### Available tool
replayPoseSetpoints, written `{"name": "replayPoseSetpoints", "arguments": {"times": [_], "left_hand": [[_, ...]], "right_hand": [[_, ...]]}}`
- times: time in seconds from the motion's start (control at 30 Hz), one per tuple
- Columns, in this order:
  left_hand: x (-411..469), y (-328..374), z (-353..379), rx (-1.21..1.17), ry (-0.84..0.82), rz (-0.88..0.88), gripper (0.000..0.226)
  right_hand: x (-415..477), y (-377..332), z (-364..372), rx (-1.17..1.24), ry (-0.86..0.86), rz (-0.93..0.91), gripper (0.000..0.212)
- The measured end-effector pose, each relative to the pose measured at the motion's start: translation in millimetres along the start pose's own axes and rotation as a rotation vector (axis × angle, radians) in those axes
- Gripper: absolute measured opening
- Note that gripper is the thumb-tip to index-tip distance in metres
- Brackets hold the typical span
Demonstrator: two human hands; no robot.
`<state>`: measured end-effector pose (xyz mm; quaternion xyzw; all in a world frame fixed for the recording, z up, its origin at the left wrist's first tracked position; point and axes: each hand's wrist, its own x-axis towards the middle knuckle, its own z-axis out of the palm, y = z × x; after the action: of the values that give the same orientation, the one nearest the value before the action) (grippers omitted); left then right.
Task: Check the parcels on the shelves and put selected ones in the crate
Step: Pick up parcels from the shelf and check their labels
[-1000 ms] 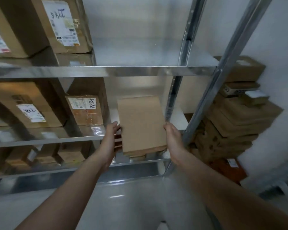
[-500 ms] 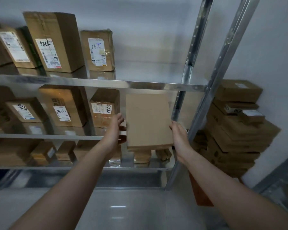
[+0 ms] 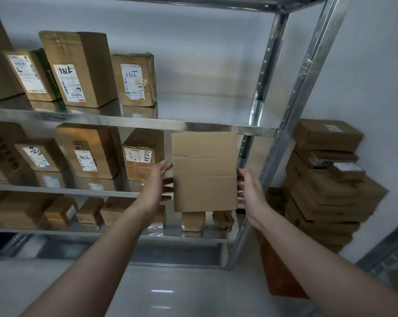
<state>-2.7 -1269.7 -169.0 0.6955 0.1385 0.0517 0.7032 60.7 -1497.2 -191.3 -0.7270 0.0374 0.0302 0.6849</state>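
a person lifts a plain cardboard box (image 3: pixel 205 172) from the lower shelf's level up to the open right end of the middle shelf (image 3: pixel 79 191), suggesting it is going back rather than to the crate, which is out of view. the left hand (image 3: pixel 156 186) presses its side with straight, spread fingers (image 3: pixel 164 167); the right hand (image 3: pixel 250 191) reaches behind the other edge, its curl hidden. a labelled parcel (image 3: pixel 140 159) and a steel post (image 3: pixel 285 133) flank the gap; stacked boxes (image 3: pixel 326 191) stand beyond.

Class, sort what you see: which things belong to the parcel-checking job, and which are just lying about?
Job: plain box between left hand and right hand; labelled parcels; shelves.
Lying about: stack of boxes beside the shelves; reddish-brown panel below them.
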Motion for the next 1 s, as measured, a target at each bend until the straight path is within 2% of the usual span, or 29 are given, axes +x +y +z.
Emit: {"name": "replayPoseSetpoints", "arguments": {"times": [0.4,0.73,1.0], "left_hand": [[1.9,11.7,0.8,-0.023,-0.003,0.024,0.051],[6.8,17.1,9.6,-0.012,-0.044,0.018,0.054],[5.9,23.1,16.8,-0.1,-0.059,-0.031,0.038]], "right_hand": [[0.2,-9.9,-7.1,0.014,-0.026,0.002,0.031],[-2.1,-19.1,-18.2,-0.026,-0.032,-0.042,0.037],[2.5,-20.3,-25.1,-0.033,-0.032,-0.095,0.036]]}}
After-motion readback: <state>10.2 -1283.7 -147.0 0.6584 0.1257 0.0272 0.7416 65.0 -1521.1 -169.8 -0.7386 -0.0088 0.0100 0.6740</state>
